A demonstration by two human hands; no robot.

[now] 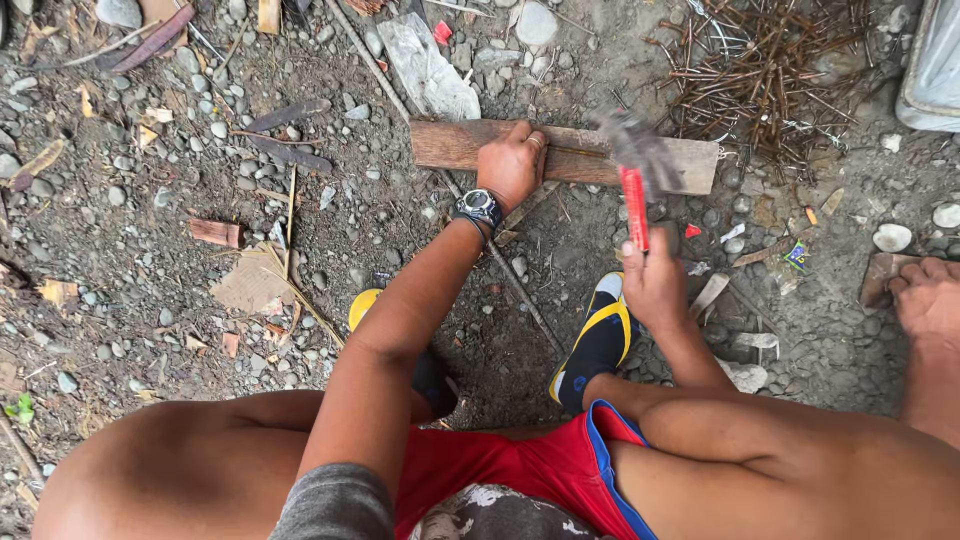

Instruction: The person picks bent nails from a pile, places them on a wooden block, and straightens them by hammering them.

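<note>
Closest to the lens are the bare knees and red shorts with blue trim (pixel 540 465) of someone squatting, black and yellow flip-flops (pixel 598 340) planted on the dirt. Out front lies a flat, weathered brown wooden board (pixel 570 152), sitting crosswise on the gravelly ground (pixel 150 200). The left hand (pixel 510 165), with a dark wristwatch (pixel 479 208) on it, presses down on the board near its middle, fingers curled over the far edge. The right hand (pixel 652 285) is wrapped tight around the red handle of a hammer (pixel 634 195); its metal head is motion-blurred just above the board's right half, so can't tell whether it's touching the wood. Beyond the board's right end there's a tangled heap of rusty bent nails (pixel 765 75). Wood scraps, dry leaves and small grey pebbles are scattered all over. At the right edge, another person's hand (pixel 925 295) rests on a small brown wood piece (pixel 880 278).
</note>
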